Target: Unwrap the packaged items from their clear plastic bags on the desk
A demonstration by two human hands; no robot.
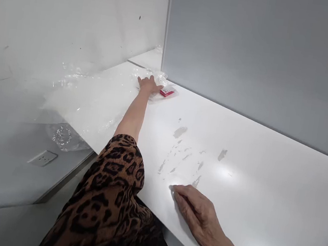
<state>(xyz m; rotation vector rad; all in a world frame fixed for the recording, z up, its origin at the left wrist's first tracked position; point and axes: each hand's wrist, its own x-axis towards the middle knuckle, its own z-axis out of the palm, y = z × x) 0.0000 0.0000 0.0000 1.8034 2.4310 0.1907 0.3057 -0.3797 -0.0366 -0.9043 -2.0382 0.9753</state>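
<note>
My left hand [149, 84] reaches to the far corner of the white tabletop [262, 160]. Its fingers are spread over a crumpled clear plastic bag [159, 75]. Beside the thumb is a small red and white packet [166, 92], which seems to lie within or under the plastic. Near the front edge, my right hand [200, 216] rests on the tabletop with thumb and fingertips pressed together. Whether something small is pinched there I cannot make out. Greyish smudged patches [180, 132] mark the surface beyond the right hand.
Clear plastic sheeting [92, 93] spreads over the table's left part and hangs past its edge. A wall socket [43, 158] sits low on the left. A grey panel [263, 59] stands along the back, and a scuffed white wall [69, 13] rises on the left.
</note>
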